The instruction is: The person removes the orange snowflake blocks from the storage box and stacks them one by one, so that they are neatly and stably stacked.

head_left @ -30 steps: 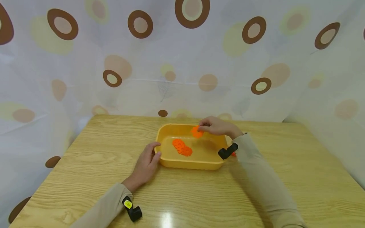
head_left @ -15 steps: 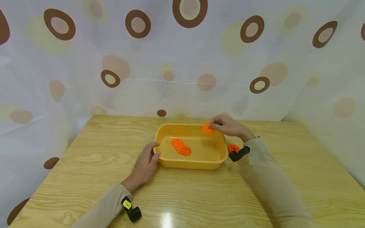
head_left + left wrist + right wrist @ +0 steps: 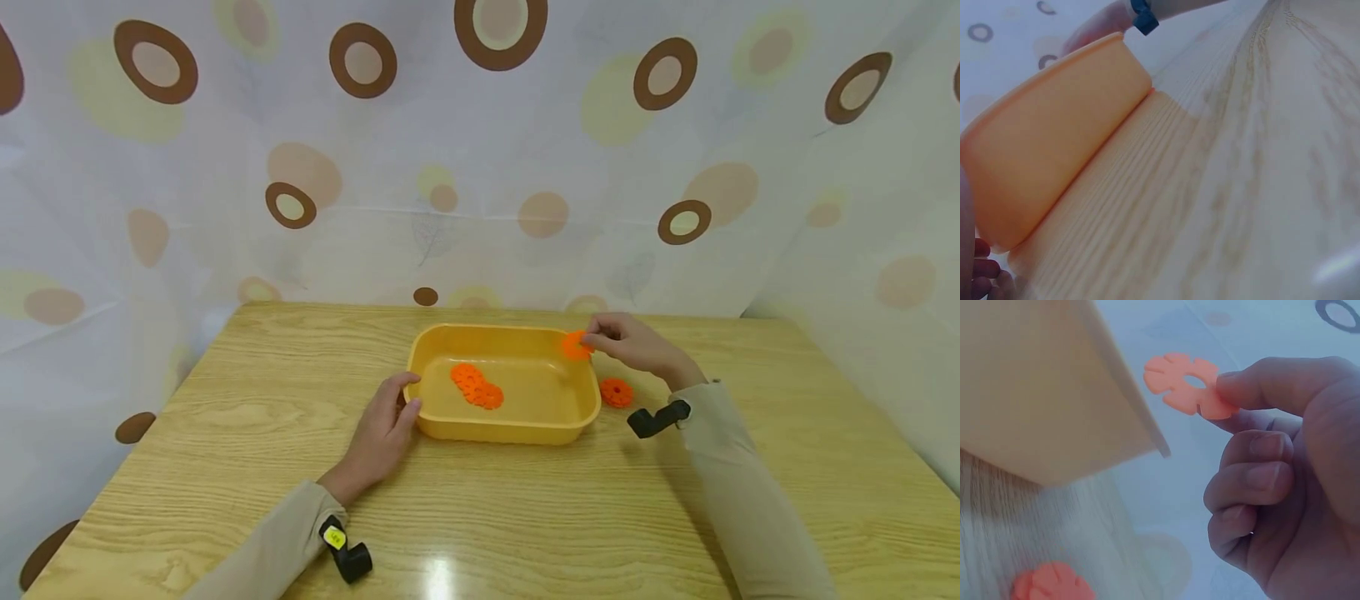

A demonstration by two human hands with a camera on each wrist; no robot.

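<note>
A flower-shaped orange building disc [image 3: 1180, 384] with a hole and slots is pinched between the thumb and index finger of my right hand [image 3: 637, 346]. In the head view this disc is at the far right corner of a yellow plastic basin [image 3: 495, 433], above its rim. My left hand [image 3: 378, 429] holds the basin's left end; in the left wrist view only some of its fingers [image 3: 986, 269] show, at the lower left corner. Several overlapping orange discs [image 3: 477, 387] lie inside the basin. A small pile of orange discs [image 3: 617, 392] rests on the table, just right of the basin.
The basin stands on a wood-grain table [image 3: 480, 517]. Behind and at the sides hangs a white patterned curtain [image 3: 487, 167]. A black wrist camera [image 3: 656, 419] is strapped to the right sleeve, another black camera [image 3: 347, 552] to the left one.
My right hand has moved right with the pinched disc, from above the basin to its far right corner. The pile beside the basin has come into full view. The left hand stays put.
</note>
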